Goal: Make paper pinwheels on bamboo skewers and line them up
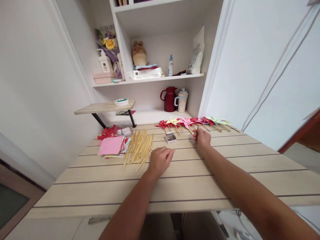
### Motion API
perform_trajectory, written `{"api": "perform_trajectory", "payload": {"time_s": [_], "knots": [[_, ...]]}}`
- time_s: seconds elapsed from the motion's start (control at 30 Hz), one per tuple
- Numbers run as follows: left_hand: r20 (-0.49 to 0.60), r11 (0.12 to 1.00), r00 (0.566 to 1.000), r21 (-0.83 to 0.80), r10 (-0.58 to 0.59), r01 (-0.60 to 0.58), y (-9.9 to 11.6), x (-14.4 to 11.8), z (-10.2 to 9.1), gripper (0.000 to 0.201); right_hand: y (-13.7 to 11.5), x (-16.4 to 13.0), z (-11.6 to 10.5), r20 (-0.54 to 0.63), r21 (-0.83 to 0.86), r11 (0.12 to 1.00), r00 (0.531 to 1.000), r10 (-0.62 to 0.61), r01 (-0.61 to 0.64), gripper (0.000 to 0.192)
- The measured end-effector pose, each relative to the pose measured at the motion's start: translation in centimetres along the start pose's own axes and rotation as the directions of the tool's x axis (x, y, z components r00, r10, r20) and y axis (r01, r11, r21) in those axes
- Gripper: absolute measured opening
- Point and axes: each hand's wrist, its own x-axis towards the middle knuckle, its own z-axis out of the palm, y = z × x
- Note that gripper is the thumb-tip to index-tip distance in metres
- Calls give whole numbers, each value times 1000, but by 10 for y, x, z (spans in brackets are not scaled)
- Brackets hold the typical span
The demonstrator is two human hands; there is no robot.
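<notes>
My left hand (161,161) rests on the table with its fingers curled in, and nothing shows in it. It is just right of a loose pile of thin wooden sticks (141,146). Farther right, my right hand (202,137) is closed in a pinch at the lower stick end of a pink pinwheel (186,122); the fingers partly hide the contact. Beside it, along the table's back, lies a row of paper pinwheels, among them a red one (162,124) and a pale green one (218,120). Between my hands sits a small open box (170,137) with small metallic pieces inside.
Left of the sticks lie stacked coloured paper squares (111,145), red paper pieces (109,131) and a clear packet (125,131). A small raised stand (105,107) carries a round white container (121,102). Behind are a red jug (170,100) and a lidded cup (182,101).
</notes>
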Motion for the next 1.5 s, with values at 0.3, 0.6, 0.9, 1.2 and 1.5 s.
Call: {"api": "perform_trajectory", "payload": {"time_s": [0.3, 0.6, 0.9, 1.2, 1.5], "knots": [[-139, 937, 979, 336, 150, -96, -29, -4, -123, 30, -10, -4, -3, -38, 174, 981, 995, 95, -87, 27], [53, 746, 906, 588, -419, 311, -156, -35, -201, 50, -22, 3, -9, 59, 283, 939, 980, 188, -197, 26], [-62, 662, 885, 639, -462, 391, -169, -46, -186, 39, -19, 3, -9, 93, 264, 937, 973, 210, -228, 24], [16, 666, 784, 538, -621, 517, -159, -39, -167, 58, -17, 1, -9, 132, 212, 948, 968, 213, -237, 25], [39, 665, 742, 478, -669, 574, -143, -34, -166, 71, -11, 0, -8, 190, 114, 961, 955, 228, -252, 22]]}}
